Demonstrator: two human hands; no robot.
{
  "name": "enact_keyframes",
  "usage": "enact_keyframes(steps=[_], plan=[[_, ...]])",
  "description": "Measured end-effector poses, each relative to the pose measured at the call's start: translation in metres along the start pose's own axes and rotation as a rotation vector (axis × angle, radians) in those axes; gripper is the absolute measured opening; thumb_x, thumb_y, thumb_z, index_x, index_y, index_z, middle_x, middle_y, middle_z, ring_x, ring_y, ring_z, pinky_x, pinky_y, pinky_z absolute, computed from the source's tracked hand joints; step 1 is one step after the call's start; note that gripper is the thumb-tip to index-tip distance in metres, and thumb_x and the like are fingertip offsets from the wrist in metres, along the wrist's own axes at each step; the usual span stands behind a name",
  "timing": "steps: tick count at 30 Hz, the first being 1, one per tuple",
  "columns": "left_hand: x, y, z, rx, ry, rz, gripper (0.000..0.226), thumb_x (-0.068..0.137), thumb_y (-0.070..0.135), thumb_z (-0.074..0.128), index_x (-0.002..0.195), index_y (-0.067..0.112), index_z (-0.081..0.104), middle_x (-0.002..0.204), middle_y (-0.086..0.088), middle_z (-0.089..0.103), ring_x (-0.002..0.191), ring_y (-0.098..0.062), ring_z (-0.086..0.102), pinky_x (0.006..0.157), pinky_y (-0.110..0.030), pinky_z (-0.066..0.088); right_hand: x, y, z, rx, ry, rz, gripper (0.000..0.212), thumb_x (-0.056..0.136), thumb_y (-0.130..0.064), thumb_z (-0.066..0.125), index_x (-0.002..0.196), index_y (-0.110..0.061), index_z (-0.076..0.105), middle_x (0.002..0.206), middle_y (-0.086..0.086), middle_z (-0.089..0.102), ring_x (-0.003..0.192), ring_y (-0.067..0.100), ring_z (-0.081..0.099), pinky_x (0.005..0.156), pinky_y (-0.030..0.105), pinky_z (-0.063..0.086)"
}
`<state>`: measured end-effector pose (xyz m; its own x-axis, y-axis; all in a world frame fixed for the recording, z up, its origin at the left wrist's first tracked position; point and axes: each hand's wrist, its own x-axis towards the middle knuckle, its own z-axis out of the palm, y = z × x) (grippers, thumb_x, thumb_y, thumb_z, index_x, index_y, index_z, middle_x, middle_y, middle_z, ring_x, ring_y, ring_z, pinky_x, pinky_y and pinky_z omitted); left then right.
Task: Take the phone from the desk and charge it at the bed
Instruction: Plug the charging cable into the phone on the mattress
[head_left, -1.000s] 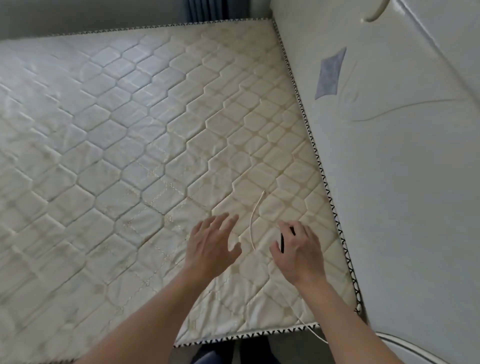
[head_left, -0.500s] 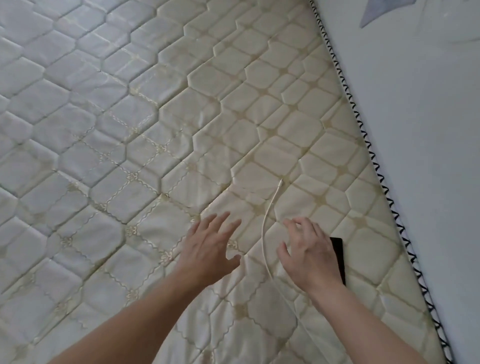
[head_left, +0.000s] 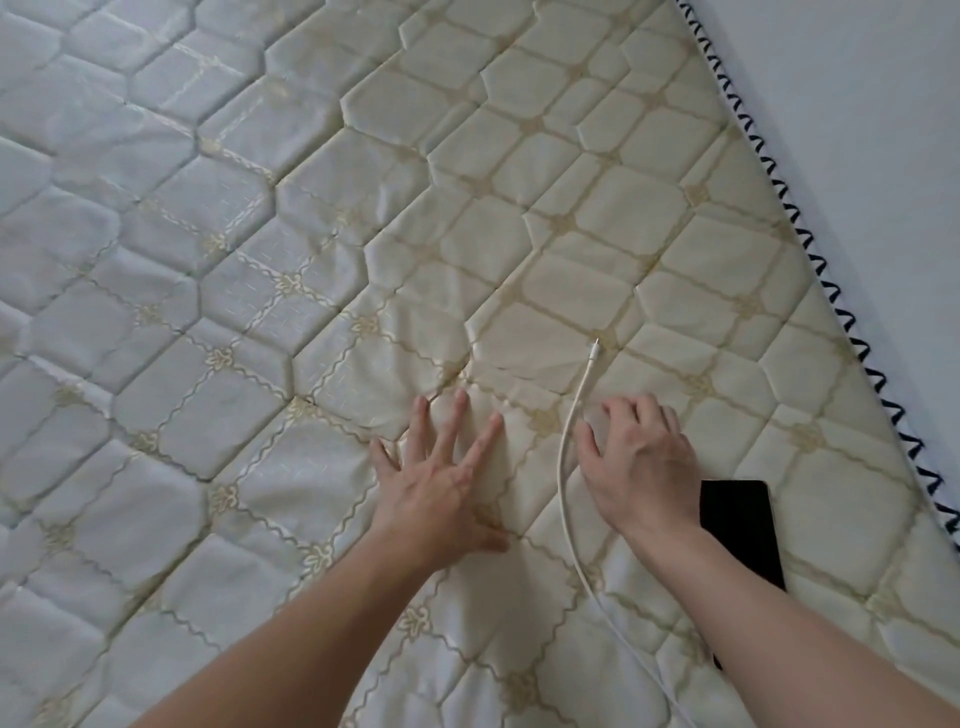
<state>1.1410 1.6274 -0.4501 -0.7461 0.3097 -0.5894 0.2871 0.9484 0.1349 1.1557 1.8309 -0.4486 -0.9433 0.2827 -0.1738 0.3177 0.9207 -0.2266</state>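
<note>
A black phone (head_left: 740, 527) lies flat on the quilted cream mattress (head_left: 311, 260), partly hidden under my right forearm. A white charging cable (head_left: 566, 467) runs up the mattress between my hands, its plug tip (head_left: 596, 347) lying loose. My right hand (head_left: 636, 457) hovers just right of the cable with fingers curled and apart, holding nothing. My left hand (head_left: 441, 478) is spread flat on the mattress, left of the cable.
The mattress edge with black zigzag piping (head_left: 810, 249) runs diagonally at the right, against a pale wall (head_left: 883, 104). Bare mattress stretches away to the left and top.
The phone has left my right hand and now lies on the mattress. The view has moved closer to the bed. Both hands have moved toward the cable's free end.
</note>
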Motion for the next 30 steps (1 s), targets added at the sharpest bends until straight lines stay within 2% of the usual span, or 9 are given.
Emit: enact_keyframes(steps=[4, 6, 9, 12, 17, 20, 23, 27, 30], plan=[[0.000, 0.000, -0.003, -0.028, -0.025, -0.007, 0.131, 0.067, 0.074, 0.071, 0.143, 0.051, -0.033, 0.150, 0.010, -0.050, 0.138, -0.032, -0.044, 0.111, -0.078, 0.000, 0.024, -0.021, -0.002, 0.070, -0.064, 0.161, 0.056, 0.090, -0.062, 0.045, 0.102, -0.010, 0.057, 0.105, 0.013, 0.063, 0.099, 0.035, 0.058, 0.080, 0.044, 0.050], [0.000, 0.001, -0.005, -0.048, -0.043, -0.005, 0.131, 0.065, 0.073, 0.073, 0.143, 0.052, -0.031, 0.151, 0.010, -0.049, 0.138, -0.032, -0.045, 0.110, -0.078, -0.001, 0.036, -0.033, -0.001, 0.114, -0.081, 0.256, 0.062, 0.088, -0.065, 0.046, 0.105, -0.007, 0.057, 0.107, 0.016, 0.065, 0.102, 0.037, 0.060, 0.079, 0.043, 0.049], [0.002, 0.001, -0.004, -0.065, -0.044, -0.008, 0.132, 0.062, 0.073, 0.075, 0.144, 0.054, -0.028, 0.153, 0.011, -0.045, 0.138, -0.030, -0.046, 0.109, -0.080, -0.002, 0.051, -0.041, -0.002, 0.182, -0.120, 0.377, 0.056, 0.093, -0.056, 0.050, 0.110, -0.003, 0.057, 0.115, 0.019, 0.065, 0.109, 0.038, 0.061, 0.081, 0.041, 0.048], [0.003, 0.000, -0.003, -0.056, -0.039, -0.007, 0.133, 0.061, 0.073, 0.075, 0.144, 0.054, -0.027, 0.155, 0.010, -0.043, 0.138, -0.030, -0.045, 0.109, -0.080, -0.003, 0.057, -0.038, -0.003, 0.253, -0.148, 0.408, 0.042, 0.098, -0.042, 0.047, 0.110, -0.004, 0.061, 0.116, 0.020, 0.066, 0.111, 0.039, 0.059, 0.084, 0.041, 0.046], [0.003, 0.000, -0.004, -0.071, -0.042, -0.011, 0.134, 0.059, 0.072, 0.077, 0.143, 0.057, -0.026, 0.156, 0.011, -0.042, 0.140, -0.029, -0.044, 0.109, -0.080, -0.004, 0.038, -0.025, -0.011, 0.405, -0.115, 0.320, 0.023, 0.098, -0.025, 0.050, 0.083, -0.010, 0.060, 0.099, 0.018, 0.070, 0.097, 0.037, 0.059, 0.074, 0.036, 0.041], [0.001, -0.001, -0.008, -0.039, -0.044, -0.028, 0.134, 0.058, 0.074, 0.076, 0.142, 0.058, -0.027, 0.156, 0.012, -0.041, 0.142, -0.029, -0.039, 0.110, -0.079, 0.001, 0.009, -0.007, -0.013, 0.551, -0.120, 0.357, 0.018, 0.098, -0.022, 0.048, 0.091, -0.011, 0.061, 0.090, 0.012, 0.070, 0.084, 0.035, 0.067, 0.075, 0.040, 0.055], [-0.001, 0.006, -0.014, 0.027, -0.058, -0.044, 0.135, 0.058, 0.078, 0.073, 0.143, 0.055, -0.029, 0.157, 0.009, -0.041, 0.146, -0.032, -0.032, 0.112, -0.076, 0.007, -0.032, 0.019, -0.018, 0.667, -0.133, 0.446, 0.015, 0.100, -0.020, 0.042, 0.097, -0.018, 0.056, 0.086, 0.008, 0.066, 0.068, 0.029, 0.069, 0.064, 0.043, 0.060], [-0.009, 0.033, -0.020, 0.133, -0.071, -0.043, 0.131, 0.067, 0.073, 0.071, 0.150, 0.041, -0.025, 0.161, -0.004, -0.033, 0.150, -0.034, -0.021, 0.116, -0.070, 0.010, -0.083, 0.060, -0.026, 0.673, -0.049, 0.473, 0.021, 0.101, -0.026, 0.043, 0.086, -0.019, 0.056, 0.070, -0.002, 0.057, 0.068, 0.026, 0.058, 0.063, 0.040, 0.049], [-0.019, 0.069, -0.012, 0.150, -0.035, 0.117, 0.114, 0.078, 0.066, 0.061, 0.154, 0.036, -0.019, 0.164, -0.004, -0.026, 0.151, -0.029, -0.018, 0.119, -0.064, 0.001, -0.112, 0.097, -0.033, 0.691, 0.023, 0.504, 0.022, 0.100, -0.029, 0.050, 0.081, -0.020, 0.057, 0.066, -0.004, 0.055, 0.064, 0.021, 0.051, 0.057, 0.031, 0.036]])
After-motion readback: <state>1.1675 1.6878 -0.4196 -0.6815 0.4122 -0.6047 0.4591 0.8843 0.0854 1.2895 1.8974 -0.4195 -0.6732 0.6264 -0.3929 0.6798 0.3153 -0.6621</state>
